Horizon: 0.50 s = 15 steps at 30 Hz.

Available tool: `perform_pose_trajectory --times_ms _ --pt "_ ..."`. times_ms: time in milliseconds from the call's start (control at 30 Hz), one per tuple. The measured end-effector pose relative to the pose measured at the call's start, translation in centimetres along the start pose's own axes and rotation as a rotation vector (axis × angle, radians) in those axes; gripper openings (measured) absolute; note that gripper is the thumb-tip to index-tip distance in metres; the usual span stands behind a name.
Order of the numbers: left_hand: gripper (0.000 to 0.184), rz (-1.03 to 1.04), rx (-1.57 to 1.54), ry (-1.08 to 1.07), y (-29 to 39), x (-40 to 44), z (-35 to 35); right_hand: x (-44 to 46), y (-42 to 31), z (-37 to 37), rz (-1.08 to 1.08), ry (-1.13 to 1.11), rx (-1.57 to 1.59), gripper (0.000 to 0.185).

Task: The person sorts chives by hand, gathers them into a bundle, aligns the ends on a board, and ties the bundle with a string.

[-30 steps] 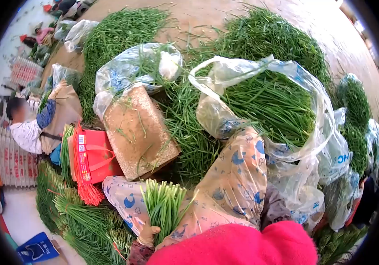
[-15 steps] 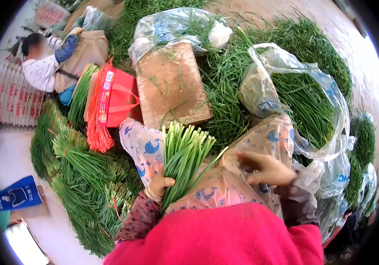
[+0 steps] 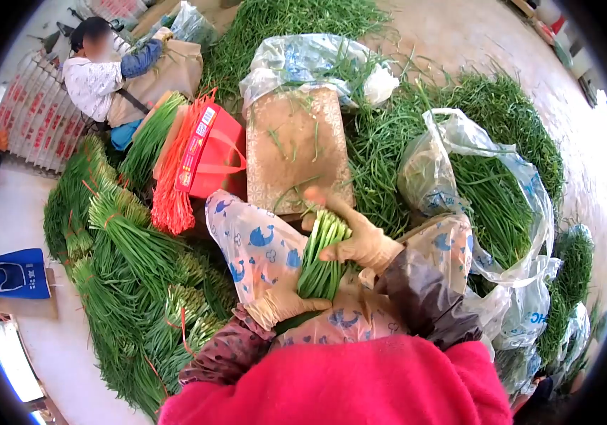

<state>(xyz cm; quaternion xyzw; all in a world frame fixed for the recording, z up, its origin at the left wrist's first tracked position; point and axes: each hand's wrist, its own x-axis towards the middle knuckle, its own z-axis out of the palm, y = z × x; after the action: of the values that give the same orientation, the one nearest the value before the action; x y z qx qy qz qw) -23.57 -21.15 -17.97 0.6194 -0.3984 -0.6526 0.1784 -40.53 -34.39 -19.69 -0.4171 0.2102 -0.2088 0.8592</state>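
A bunch of garlic chives (image 3: 323, 263) stands over my lap, its pale cut ends upward. My left hand (image 3: 283, 304), in a pale glove, is closed around the lower part of the bunch. Around the upper part curls my gloved right hand (image 3: 360, 239), its thumb across the front and its fingers behind the cut ends. A whale-print plastic apron (image 3: 257, 230) covers my lap beneath both hands. Just beyond them stands a board-topped stand (image 3: 293, 152) with a few loose green blades on it.
Tied bundles of chives (image 3: 130, 283) are piled at left. Orange-red ties (image 3: 179, 191) hang beside a red bag (image 3: 218, 152). At right, an open plastic bag (image 3: 530, 184) holds loose chives, with more heaped behind. A co-worker (image 3: 98, 78) sits at upper left.
My right hand has come left from over my lap onto the upper part of the bunch. The bunch and my left hand have shifted right in view, as has the whole scene.
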Motion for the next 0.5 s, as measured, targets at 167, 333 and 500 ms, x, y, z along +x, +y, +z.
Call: perform_pose_trajectory --times_ms 167,333,500 --pt "0.076 0.024 -0.027 -0.062 -1.7 0.3 0.7 0.1 0.4 2.1 -0.096 0.099 0.058 0.041" --pt "0.082 0.288 -0.206 0.026 -4.9 1.3 0.8 0.1 -3.9 1.0 -0.162 0.440 -0.166 0.038" --pt "0.087 0.245 -0.195 0.009 -8.8 2.1 -3.0 -0.2 -17.6 0.6 -0.730 0.902 -0.506 0.040"
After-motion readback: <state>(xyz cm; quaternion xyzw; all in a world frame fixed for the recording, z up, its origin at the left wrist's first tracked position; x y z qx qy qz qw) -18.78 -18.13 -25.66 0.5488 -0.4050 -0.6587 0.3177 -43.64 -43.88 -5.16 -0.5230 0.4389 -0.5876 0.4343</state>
